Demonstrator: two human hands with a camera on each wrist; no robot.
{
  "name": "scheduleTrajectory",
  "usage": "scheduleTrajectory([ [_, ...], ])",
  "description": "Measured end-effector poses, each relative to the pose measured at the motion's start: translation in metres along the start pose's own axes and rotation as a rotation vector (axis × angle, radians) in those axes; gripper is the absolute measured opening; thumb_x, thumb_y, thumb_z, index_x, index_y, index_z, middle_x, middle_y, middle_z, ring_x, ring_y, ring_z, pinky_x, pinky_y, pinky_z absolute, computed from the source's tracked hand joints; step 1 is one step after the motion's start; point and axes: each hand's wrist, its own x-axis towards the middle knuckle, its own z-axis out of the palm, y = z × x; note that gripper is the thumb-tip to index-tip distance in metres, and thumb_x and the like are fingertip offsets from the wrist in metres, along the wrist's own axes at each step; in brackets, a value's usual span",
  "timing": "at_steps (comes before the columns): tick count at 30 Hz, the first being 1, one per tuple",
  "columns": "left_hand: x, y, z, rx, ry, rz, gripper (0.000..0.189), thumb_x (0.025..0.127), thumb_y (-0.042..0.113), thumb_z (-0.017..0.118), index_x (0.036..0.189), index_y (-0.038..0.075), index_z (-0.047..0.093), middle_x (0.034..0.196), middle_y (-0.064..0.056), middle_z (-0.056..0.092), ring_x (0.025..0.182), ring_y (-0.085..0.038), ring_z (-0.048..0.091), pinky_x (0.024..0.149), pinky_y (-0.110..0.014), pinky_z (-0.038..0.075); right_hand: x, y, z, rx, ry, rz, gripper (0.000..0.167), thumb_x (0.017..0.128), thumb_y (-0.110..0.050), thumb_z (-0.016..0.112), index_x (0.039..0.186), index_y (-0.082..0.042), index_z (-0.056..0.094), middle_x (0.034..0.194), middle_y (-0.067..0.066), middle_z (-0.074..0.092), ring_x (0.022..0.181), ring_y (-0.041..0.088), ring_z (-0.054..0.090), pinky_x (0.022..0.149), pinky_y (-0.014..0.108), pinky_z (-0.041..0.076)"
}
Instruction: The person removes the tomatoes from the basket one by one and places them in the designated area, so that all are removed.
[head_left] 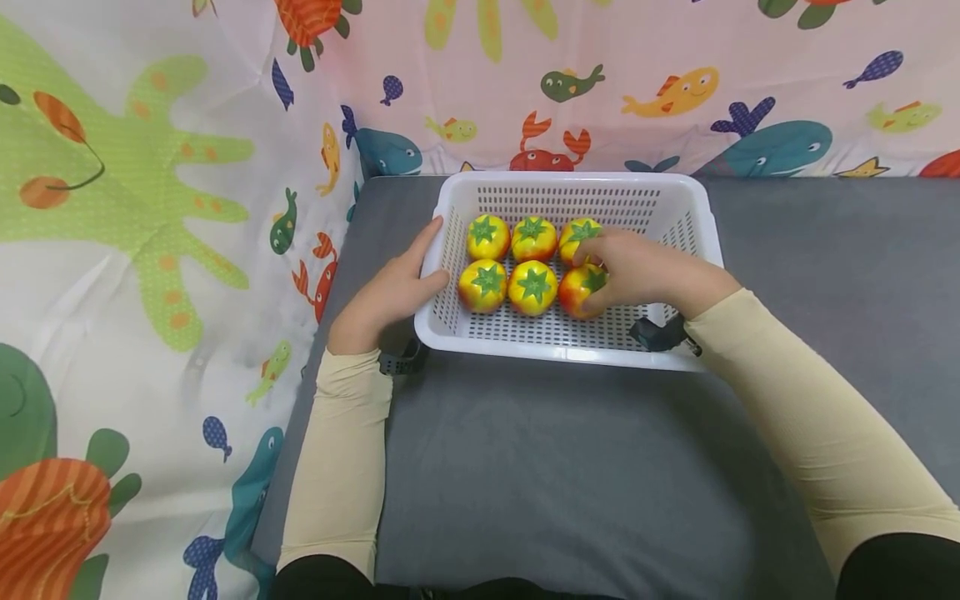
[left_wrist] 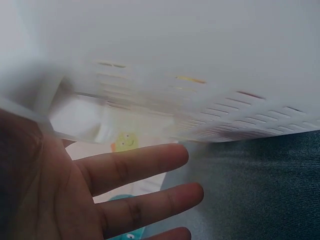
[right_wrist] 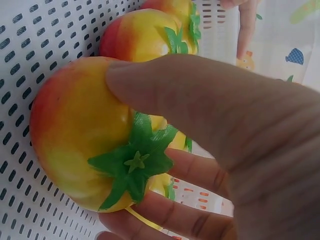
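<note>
We see a white plastic basket [head_left: 570, 177] with slotted walls, standing on the grey worktop [head_left: 562, 458]. Inside it are six artificial tomatoes, yellow and red, each with a green star-shaped leaf top, in two rows of three. The right hand [head_left: 637, 267] reaches over the right part of the basket and grasps the near-right tomato [head_left: 576, 293], with the thumb on one side and fingers on the other. The leaf top of this tomato leans towards the hand; whether it touches the basket floor, we cannot tell.

The far-right tomato [head_left: 579, 234] is partly covered by the same hand. To its left we find the far-middle tomato [head_left: 534, 240] and the far-left tomato [head_left: 488, 237]; in the near row are the near-left tomato [head_left: 483, 285] and the near-middle tomato [head_left: 532, 288].

The left hand [head_left: 393, 292] is at the left end of the basket, its thumb over the rim, and in the left wrist view we notice other fingers straight and apart below the basket wall. Both forearms wear beige sleeves [head_left: 341, 450]. Behind the worktop hangs a curtain [head_left: 247, 92] with printed sea animals.
</note>
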Motion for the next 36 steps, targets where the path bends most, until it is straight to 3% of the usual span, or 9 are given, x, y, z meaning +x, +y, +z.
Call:
scheduleTrajectory([
  [18,0.002,0.002,0.001,-0.003,0.009,-0.004,0.090,0.099,0.022,0.062,0.169,0.038,0.008,0.145,-0.017,0.056,0.103,-0.036,0.075,0.075,-0.048,0.066,-0.007,-0.002,-0.007,0.013,0.037,0.004,0.073,0.075,-0.036,0.093,0.136,-0.007,0.067,0.146,0.021,0.053,0.131,0.041,0.049,0.113,0.064,0.043],
  [26,0.002,0.002,0.002,-0.012,0.012,-0.002,0.091,0.098,0.022,0.063,0.169,0.041,0.009,0.147,-0.016,0.054,0.104,-0.036,0.075,0.075,-0.048,0.066,-0.014,0.000,-0.011,0.029,0.066,-0.039,0.069,0.076,-0.034,0.093,0.135,-0.009,0.067,0.142,0.017,0.061,0.128,0.038,0.054,0.112,0.062,0.045],
  [36,0.003,0.000,0.002,-0.022,0.003,0.010,0.090,0.099,0.022,0.061,0.168,0.042,0.008,0.144,-0.016,0.057,0.102,-0.035,0.076,0.075,-0.047,0.066,-0.027,0.000,-0.022,0.030,0.117,-0.062,0.067,0.078,-0.030,0.089,0.137,-0.009,0.067,0.143,0.019,0.059,0.127,0.039,0.052,0.107,0.063,0.049],
])
